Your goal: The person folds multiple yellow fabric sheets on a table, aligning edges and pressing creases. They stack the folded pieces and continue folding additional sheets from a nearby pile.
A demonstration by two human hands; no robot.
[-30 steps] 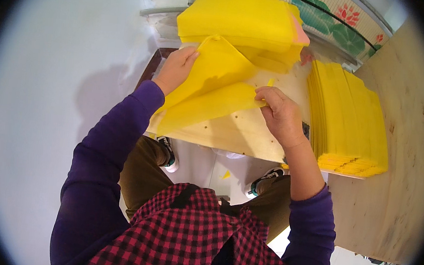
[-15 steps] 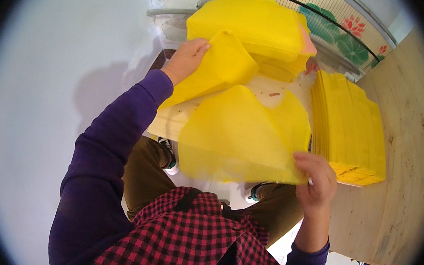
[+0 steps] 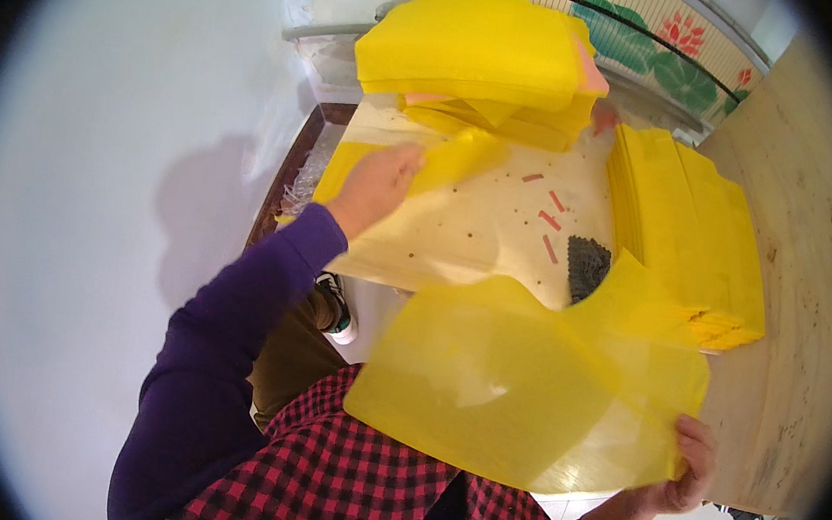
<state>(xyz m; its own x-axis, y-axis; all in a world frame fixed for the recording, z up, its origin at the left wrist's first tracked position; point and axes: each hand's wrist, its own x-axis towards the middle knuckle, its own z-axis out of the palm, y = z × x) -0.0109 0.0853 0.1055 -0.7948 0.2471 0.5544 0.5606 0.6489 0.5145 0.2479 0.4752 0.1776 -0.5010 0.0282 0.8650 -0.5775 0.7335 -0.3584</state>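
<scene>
My right hand point(image 3: 685, 465) pinches the right edge of a thin, see-through yellow fabric sheet point(image 3: 485, 373). The sheet spreads in the air over the table's near edge and my lap, with a curved notch at its top. My left hand point(image 3: 379, 187) is closed on another yellow fabric piece point(image 3: 458, 161), smeared by motion, just above the left part of the table. Part of that piece hangs to the left of the hand. A thick pile of yellow fabric point(image 3: 472, 49) lies at the far side, and a second stack point(image 3: 687, 232) stands to the right.
Several short red strips point(image 3: 549, 220) and a dark grey piece with a jagged edge point(image 3: 587, 266) lie on the wooden table point(image 3: 436, 252). A wooden panel point(image 3: 789, 240) borders the right, a white wall point(image 3: 80, 185) the left. Clear crumpled plastic point(image 3: 307, 173) sits by the table's left edge.
My right hand has moved right and nearer, drawing the thin sheet with it. My left hand has come down and nearer with its fabric piece. The red strips and grey piece are now uncovered.
</scene>
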